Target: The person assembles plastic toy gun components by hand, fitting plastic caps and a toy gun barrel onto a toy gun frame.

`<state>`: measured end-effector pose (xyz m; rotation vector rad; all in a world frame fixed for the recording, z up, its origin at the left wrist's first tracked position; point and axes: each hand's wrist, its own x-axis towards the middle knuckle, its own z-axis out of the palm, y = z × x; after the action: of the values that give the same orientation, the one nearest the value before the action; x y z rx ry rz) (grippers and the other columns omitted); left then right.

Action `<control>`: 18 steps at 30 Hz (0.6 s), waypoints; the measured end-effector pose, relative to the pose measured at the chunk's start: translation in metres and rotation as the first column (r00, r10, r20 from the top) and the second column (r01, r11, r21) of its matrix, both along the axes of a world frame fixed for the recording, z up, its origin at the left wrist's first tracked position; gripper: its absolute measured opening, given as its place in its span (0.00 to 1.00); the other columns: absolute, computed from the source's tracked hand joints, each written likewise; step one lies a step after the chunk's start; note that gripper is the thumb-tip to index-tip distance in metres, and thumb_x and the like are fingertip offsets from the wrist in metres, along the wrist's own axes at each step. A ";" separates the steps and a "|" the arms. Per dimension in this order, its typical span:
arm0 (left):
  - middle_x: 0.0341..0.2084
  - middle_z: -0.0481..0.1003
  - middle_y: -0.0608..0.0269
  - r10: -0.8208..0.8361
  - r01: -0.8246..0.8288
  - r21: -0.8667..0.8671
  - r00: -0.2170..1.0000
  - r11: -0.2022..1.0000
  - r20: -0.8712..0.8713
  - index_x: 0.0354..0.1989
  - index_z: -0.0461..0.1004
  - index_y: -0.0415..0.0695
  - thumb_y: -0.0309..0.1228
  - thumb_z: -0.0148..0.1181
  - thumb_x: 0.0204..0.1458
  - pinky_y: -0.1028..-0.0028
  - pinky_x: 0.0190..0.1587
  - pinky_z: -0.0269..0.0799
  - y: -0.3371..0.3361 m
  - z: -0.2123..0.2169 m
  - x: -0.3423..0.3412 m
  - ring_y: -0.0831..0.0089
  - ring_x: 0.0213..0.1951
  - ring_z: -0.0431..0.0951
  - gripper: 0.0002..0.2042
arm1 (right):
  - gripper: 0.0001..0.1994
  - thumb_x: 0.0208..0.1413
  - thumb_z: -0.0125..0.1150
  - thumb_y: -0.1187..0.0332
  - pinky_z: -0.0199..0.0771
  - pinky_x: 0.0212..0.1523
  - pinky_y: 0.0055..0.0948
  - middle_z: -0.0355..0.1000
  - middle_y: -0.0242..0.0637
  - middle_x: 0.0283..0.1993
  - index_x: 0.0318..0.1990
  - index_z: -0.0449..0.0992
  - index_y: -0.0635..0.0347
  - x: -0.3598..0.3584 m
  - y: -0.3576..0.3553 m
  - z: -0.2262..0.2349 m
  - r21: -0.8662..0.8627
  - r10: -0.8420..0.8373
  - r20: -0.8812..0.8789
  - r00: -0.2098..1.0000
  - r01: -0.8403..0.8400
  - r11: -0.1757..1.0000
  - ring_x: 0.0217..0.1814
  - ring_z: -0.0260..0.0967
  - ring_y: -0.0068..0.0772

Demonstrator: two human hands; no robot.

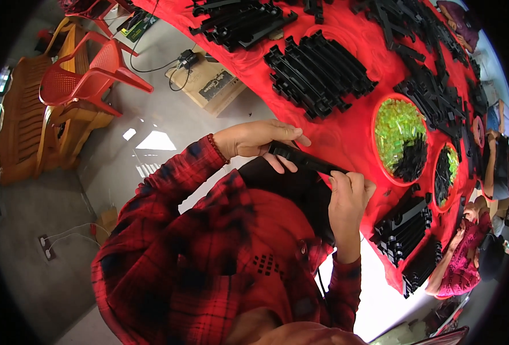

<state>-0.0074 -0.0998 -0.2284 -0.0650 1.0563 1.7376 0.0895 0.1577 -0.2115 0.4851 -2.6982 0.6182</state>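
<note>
A long black plastic bar (306, 159) is held between my two hands, in front of my body and beside the table's edge. My left hand (257, 140) has its left end, with the thumb and index finger stretched above it and other fingers showing below. At the opposite end my right hand (349, 198) pinches the bar, knuckles up. Past the bar, a row of similar black bars (317, 75) lies on the red-covered table (335, 135). A red-rimmed round tray (376, 150) there contains small yellow-green pieces (400, 123) and thin black pieces (411, 160).
A smaller round tray (436, 192) of like pieces stands farther right. More black bars (404, 227) lie near the table's right front. Other people (464, 256) sit along the far right side. On the left are a red plastic chair (102, 69), a wooden bench (27, 109) and a cardboard box (205, 86).
</note>
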 end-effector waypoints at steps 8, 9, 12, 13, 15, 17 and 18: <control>0.40 0.75 0.63 -0.152 0.074 -0.202 0.903 0.977 -0.403 0.60 0.68 0.37 0.37 0.56 0.63 0.77 0.30 0.78 0.008 0.020 0.023 0.77 0.30 0.78 0.21 | 0.09 0.51 0.65 0.75 0.55 0.44 0.35 0.66 0.33 0.35 0.40 0.78 0.58 -0.008 -0.009 0.001 -0.175 -0.111 0.096 0.989 0.126 0.977 0.36 0.65 0.34; 0.37 0.75 0.63 -0.141 0.016 -0.240 0.848 0.971 -0.511 0.60 0.68 0.37 0.36 0.57 0.62 0.77 0.29 0.77 0.014 0.022 0.027 0.78 0.29 0.77 0.21 | 0.10 0.50 0.66 0.74 0.55 0.44 0.35 0.66 0.33 0.35 0.41 0.78 0.58 -0.008 -0.007 -0.002 -0.229 -0.123 0.160 0.979 0.158 0.960 0.36 0.65 0.34; 0.35 0.77 0.59 -0.101 -0.125 -0.297 0.761 0.947 -0.641 0.55 0.70 0.35 0.35 0.60 0.60 0.76 0.27 0.76 0.034 0.029 0.044 0.77 0.26 0.77 0.20 | 0.15 0.48 0.69 0.71 0.56 0.43 0.36 0.66 0.34 0.35 0.44 0.75 0.59 -0.010 -0.011 -0.010 -0.225 -0.222 0.203 0.954 0.266 0.937 0.35 0.65 0.36; 0.37 0.77 0.52 -0.155 -0.113 -0.372 0.771 0.922 -0.618 0.55 0.69 0.34 0.34 0.61 0.58 0.70 0.34 0.78 0.040 0.037 0.046 0.67 0.32 0.80 0.21 | 0.18 0.48 0.70 0.70 0.57 0.43 0.36 0.66 0.33 0.32 0.46 0.73 0.60 -0.010 -0.011 -0.014 -0.176 -0.260 0.174 0.950 0.290 0.941 0.34 0.65 0.34; 0.40 0.76 0.48 -0.179 -0.174 -0.375 0.650 0.911 -0.739 0.56 0.68 0.34 0.34 0.61 0.57 0.67 0.40 0.77 0.050 0.033 0.053 0.60 0.37 0.80 0.21 | 0.18 0.48 0.70 0.70 0.57 0.43 0.34 0.66 0.32 0.30 0.46 0.72 0.61 -0.011 -0.010 -0.016 -0.276 -0.284 0.331 0.900 0.380 0.883 0.32 0.64 0.32; 0.46 0.73 0.39 -0.197 -0.217 -0.384 0.581 0.897 -0.789 0.57 0.67 0.34 0.32 0.62 0.55 0.59 0.52 0.72 0.057 0.036 0.058 0.44 0.50 0.74 0.24 | 0.19 0.48 0.69 0.72 0.61 0.37 0.31 0.65 0.30 0.22 0.46 0.70 0.65 -0.012 -0.014 -0.014 -0.451 -0.242 0.471 0.848 0.468 0.760 0.26 0.61 0.24; 0.46 0.73 0.39 -0.202 -0.209 -0.383 0.579 0.900 -0.790 0.57 0.67 0.34 0.32 0.62 0.55 0.59 0.52 0.72 0.060 0.034 0.060 0.44 0.50 0.74 0.24 | 0.19 0.48 0.69 0.72 0.61 0.37 0.31 0.65 0.30 0.22 0.46 0.70 0.65 -0.011 -0.016 -0.014 -0.451 -0.251 0.470 0.846 0.474 0.756 0.26 0.61 0.24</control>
<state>0.0530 -0.0398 -0.1949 0.5230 2.1426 1.4752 0.0782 0.1421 -0.2257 -0.3661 -2.6395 1.4294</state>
